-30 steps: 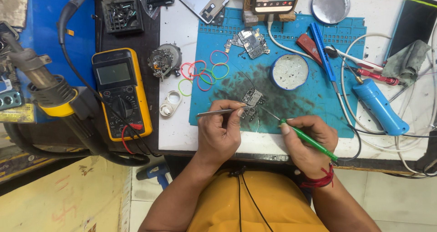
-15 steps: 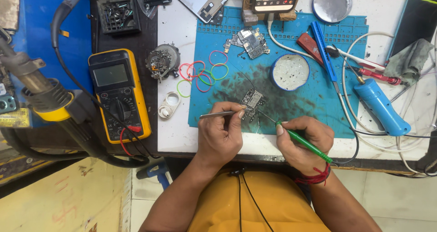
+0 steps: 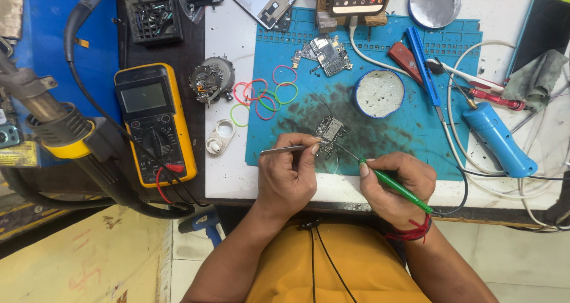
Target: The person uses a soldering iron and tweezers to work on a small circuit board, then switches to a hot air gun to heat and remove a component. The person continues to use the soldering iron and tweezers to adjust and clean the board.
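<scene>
The right hand (image 3: 396, 187) has drawn back toward the near edge of the surface, lifting the green-handled probe (image 3: 395, 186) tip just clear of the small circuit board (image 3: 330, 129).

A matt blue rubbery mat (image 3: 409, 142), smudged dark with residue at its middle, is taken as the landmark. On it a small circuit board (image 3: 330, 129) with bare metal shields is seen, met by shiny steel tweezers (image 3: 285, 150) and a glossy green plastic-handled tool (image 3: 395, 185). Thin coloured rubber bands (image 3: 267, 95) lie at its left edge. Left of the mat a yellow rubber-cased multimeter (image 3: 155, 123) is seen; right of it, a smooth blue plastic tool (image 3: 497, 138) and a crumpled grey cloth (image 3: 537, 77).
</scene>
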